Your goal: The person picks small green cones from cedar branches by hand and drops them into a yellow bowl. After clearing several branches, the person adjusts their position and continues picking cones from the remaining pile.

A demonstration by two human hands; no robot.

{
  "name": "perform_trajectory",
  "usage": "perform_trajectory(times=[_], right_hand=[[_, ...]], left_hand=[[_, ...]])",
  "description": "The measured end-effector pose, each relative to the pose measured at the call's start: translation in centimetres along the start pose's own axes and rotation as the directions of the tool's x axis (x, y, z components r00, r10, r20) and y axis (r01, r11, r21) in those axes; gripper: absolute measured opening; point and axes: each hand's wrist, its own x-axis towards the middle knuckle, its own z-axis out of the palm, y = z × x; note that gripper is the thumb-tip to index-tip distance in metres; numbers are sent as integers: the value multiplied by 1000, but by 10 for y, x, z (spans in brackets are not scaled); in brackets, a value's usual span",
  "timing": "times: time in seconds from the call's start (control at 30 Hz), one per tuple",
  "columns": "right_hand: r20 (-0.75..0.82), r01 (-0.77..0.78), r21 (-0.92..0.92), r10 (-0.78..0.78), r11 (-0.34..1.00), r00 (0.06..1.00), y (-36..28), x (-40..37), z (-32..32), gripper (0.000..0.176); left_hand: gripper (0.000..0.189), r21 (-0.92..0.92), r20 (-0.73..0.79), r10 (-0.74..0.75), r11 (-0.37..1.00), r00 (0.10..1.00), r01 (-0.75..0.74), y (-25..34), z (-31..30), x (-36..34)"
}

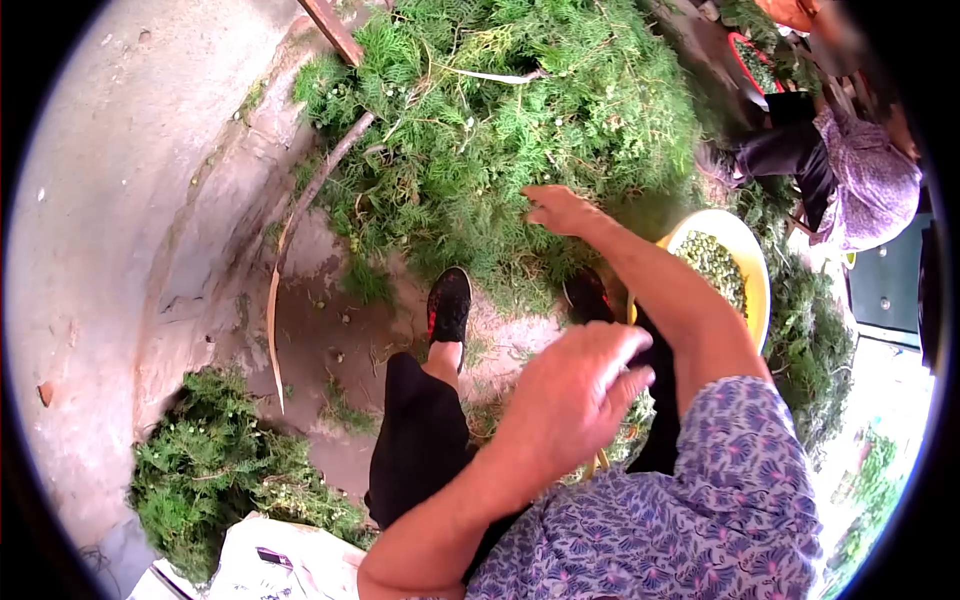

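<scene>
My right hand [560, 210] reaches over the near edge of a large heap of green conifer branches [540, 110], fingers stretched out and apart, with nothing seen in them. Closer to my body, my left hand [575, 390] hovers above my lap, back upward. Its thumb and forefinger are loosely bent with a gap between them; the other fingers are hidden beneath. By my right forearm stands a yellow bucket [757, 270] holding many small pale-green cones [710, 262], partly covered by that arm. More green bits show below my left hand.
A smaller branch pile [220, 450] lies at lower left beside a white sack [290, 560]. A long stick [310, 190] leans along the concrete wall [130, 200]. Another person [865, 180] sits at right, near a red-rimmed basket [745, 60]. My shoes [450, 305] rest on the littered floor.
</scene>
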Motion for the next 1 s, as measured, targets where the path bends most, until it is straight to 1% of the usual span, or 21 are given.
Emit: perform_trajectory(times=[0.03, 0.1, 0.13, 0.2, 0.23, 0.3, 0.33, 0.4, 0.43, 0.47, 0.53, 0.57, 0.6, 0.67, 0.73, 0.77, 0.8, 0.87, 0.93, 0.97, 1.0], right_hand=[[4, 3, 5, -3, 1000, 1000, -15, 18, 4, 50], [-89, -94, 384, 138, 919, 986, -40, 45, 9, 49], [-82, -90, 392, 133, 916, 988, -42, 67, 20, 49], [-175, -33, 674, 203, 738, 963, -44, 107, 39, 47], [-170, -33, 680, 200, 732, 965, -47, 122, 44, 47], [13, -158, 913, 358, 377, 934, -63, 138, 42, 53], [17, -158, 914, 356, 373, 934, -63, 145, 44, 53], [-14, -39, 990, 363, 138, 932, -58, 154, 48, 45], [-11, 29, 999, 477, -30, 879, -58, 157, 50, 33], [-15, 33, 999, 483, -29, 876, -57, 150, 45, 33], [98, -2, 986, 568, -167, 817, -59, 130, 38, 20], [-31, 119, 985, 550, -125, 835, -61, 115, 40, 18], [-40, 127, 985, 553, -118, 832, -66, 96, 35, 18], [-93, 256, 946, 585, -201, 805, -74, 59, 22, 19], [-118, 290, 930, 566, -224, 816, -69, 30, 17, 25], [-80, 263, 918, 510, -296, 856, -68, 15, 12, 25], [-42, 228, 902, 449, -368, 893, -66, 1, 9, 24], [-38, 214, 911, 446, -352, 894, -61, -14, 2, 21], [-54, 196, 932, 417, -305, 907, -57, -30, -6, 22], [-57, 153, 964, 395, -216, 917, -59, -41, -17, 22], [-132, 175, 980, 344, -95, 929, -62, -53, -27, 23]], left_hand=[[27, 67, -26, 23, 998, 999, -21, 2, -6, -1], [28, 190, -36, 15, 982, 999, -8, 3, -17, -4], [31, 232, -40, -23, 972, 999, 32, 4, -23, -5], [29, 262, -96, -75, 960, 993, 98, 6, -33, -5], [29, 266, -96, -84, 958, 992, 106, 2, -36, -5], [28, 333, -282, 142, 942, 949, -41, -3, -39, -5], [28, 336, -281, 138, 941, 950, -37, -6, -39, -5], [30, 209, -353, 90, 978, 931, -16, -7, -40, -4], [28, 288, -300, 100, 958, 949, -10, -3, -43, -5], [28, 287, -294, 104, 958, 950, -16, -1, -45, -3], [24, 244, -270, -38, 964, 962, 107, 2, -48, -1], [20, 204, -331, -41, 972, 943, 114, 2, -47, -2], [21, 106, -342, -128, 979, 931, 173, 5, -49, -4], [23, -293, -461, -299, 940, 835, 175, 4, -44, -3], [27, -496, -547, -362, 867, 755, 56, 3, -46, 3], [28, -627, -539, -454, 779, 709, 22, 5, -46, 4], [26, -697, -510, -507, 717, 695, 10, 1, -49, 3], [25, -781, -504, -557, 621, 660, -73, -14, -53, 3], [24, -788, -524, -596, 610, 609, -81, -21, -55, 6], [24, -780, -545, -606, 619, 579, -86, -19, -55, 9], [21, -768, -545, -590, 636, 596, -73, -24, -57, 9]])
